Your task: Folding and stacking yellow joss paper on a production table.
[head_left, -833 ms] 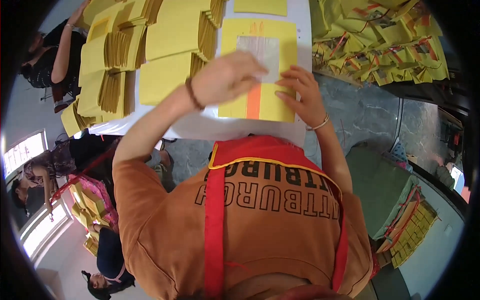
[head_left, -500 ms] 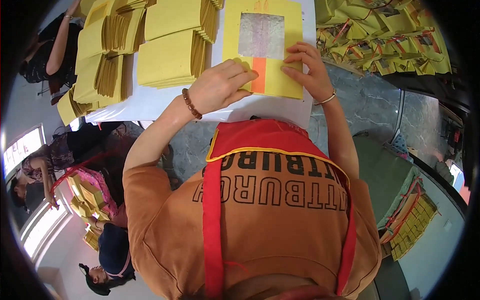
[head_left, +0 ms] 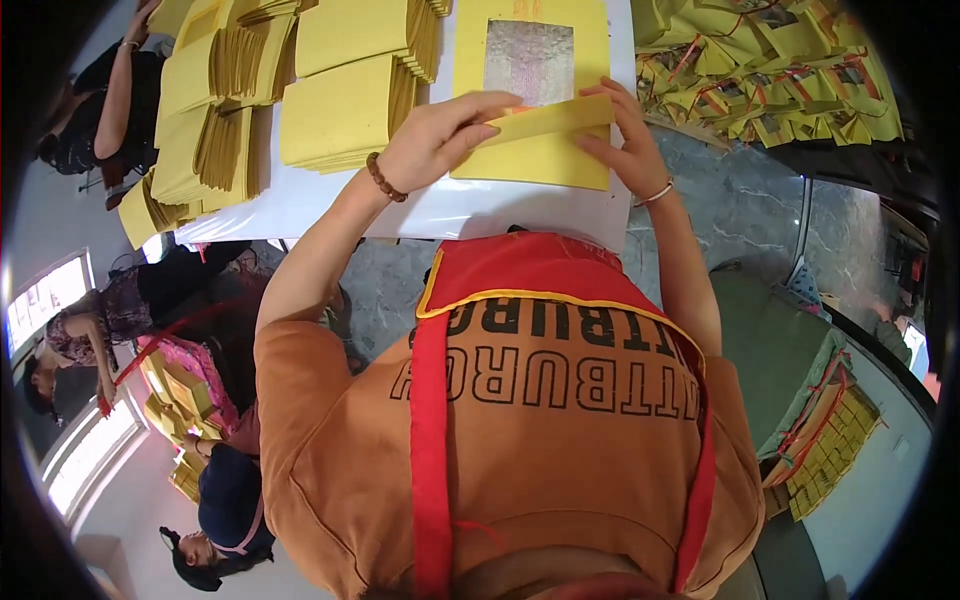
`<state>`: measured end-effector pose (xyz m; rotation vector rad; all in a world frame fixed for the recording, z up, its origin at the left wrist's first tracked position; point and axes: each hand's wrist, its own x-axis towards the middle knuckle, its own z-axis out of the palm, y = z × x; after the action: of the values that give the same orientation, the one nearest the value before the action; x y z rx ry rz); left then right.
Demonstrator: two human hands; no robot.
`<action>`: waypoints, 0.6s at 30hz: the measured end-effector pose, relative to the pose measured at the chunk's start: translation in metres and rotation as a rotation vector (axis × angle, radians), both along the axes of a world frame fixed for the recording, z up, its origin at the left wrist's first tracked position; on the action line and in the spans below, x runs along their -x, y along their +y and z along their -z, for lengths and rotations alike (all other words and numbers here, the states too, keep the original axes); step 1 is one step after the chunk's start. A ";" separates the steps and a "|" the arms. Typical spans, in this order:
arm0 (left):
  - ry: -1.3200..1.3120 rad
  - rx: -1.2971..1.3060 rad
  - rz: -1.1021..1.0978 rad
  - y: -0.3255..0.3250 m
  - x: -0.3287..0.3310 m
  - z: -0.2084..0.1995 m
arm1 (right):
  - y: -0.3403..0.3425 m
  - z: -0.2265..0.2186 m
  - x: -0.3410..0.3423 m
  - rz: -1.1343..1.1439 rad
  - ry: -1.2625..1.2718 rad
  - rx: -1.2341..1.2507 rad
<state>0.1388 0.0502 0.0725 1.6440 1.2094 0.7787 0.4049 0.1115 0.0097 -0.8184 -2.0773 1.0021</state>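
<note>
- Left hand led in from the side, thumb and forefinger pinched narrow around the left end of a raised strip of yellow sheet!
- Right hand was curved wide at the strip's other end, fingers partly hidden behind the paper, thumb low; how firmly it gripped, I couldn't tell.
- And the sheet? Flat on the glossy white table covering, at the near edge, right in front of the body.
- Matt, stiff-looking paper, that, with a crinkled silvery panel, squarish, tinted purple down its middle; orange print sat beyond it.
- Its long axis ran away from the body, print at the far end; the raised strip lay crosswise, right end tipped slightly farther out.
- Plain yellow showed nearer the body, though whether it was the same sheet or one beneath, I couldn't tell.
- Off to the left, folded yellow stacks stood in fanned, layered blocks.
- Now the containers: a pink-sided holder at lower left carried folded yellow papers; at far right, a brown box sat against gridded yellow packs.
</note>
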 end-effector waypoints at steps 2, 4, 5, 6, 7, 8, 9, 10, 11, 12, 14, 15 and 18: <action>0.211 -0.589 0.238 0.005 0.000 0.007 | 0.003 0.002 0.001 -0.007 0.056 0.040; 0.275 -0.592 0.327 0.004 0.002 0.008 | 0.005 0.005 -0.002 -0.029 0.061 0.042; 0.341 -0.599 0.412 0.002 0.002 0.007 | 0.004 0.004 -0.003 -0.056 0.068 0.038; 0.341 -0.597 0.415 0.000 0.001 0.005 | 0.004 0.004 -0.003 -0.054 0.069 0.040; 0.372 -0.595 0.421 -0.002 0.000 0.002 | 0.003 0.002 -0.003 -0.054 0.083 0.077; 0.401 -0.592 0.427 -0.003 0.000 0.000 | 0.003 0.001 -0.003 -0.054 0.095 0.116; 0.400 -0.591 0.429 -0.002 -0.001 0.001 | 0.004 0.002 -0.005 -0.052 0.095 0.117; 0.399 -0.588 0.417 0.000 0.000 0.002 | 0.006 0.004 -0.007 -0.065 0.112 0.134; 0.399 -0.585 0.405 0.002 0.000 0.003 | 0.008 0.006 -0.008 -0.080 0.131 0.149; 0.399 -0.585 0.406 0.003 0.001 0.003 | 0.008 0.007 -0.008 -0.079 0.132 0.150; 0.349 -0.516 0.426 0.004 0.003 0.001 | 0.008 0.010 -0.008 -0.074 0.161 0.172; 0.349 -0.516 0.428 0.006 0.004 0.000 | 0.008 0.009 -0.008 -0.071 0.162 0.172; 0.266 -0.439 0.435 0.009 0.007 -0.003 | 0.009 0.007 -0.008 -0.078 0.162 0.186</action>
<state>0.1322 0.0590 0.0753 2.3318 0.8346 0.5827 0.4130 0.1203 0.0032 -0.7260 -1.9113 1.2756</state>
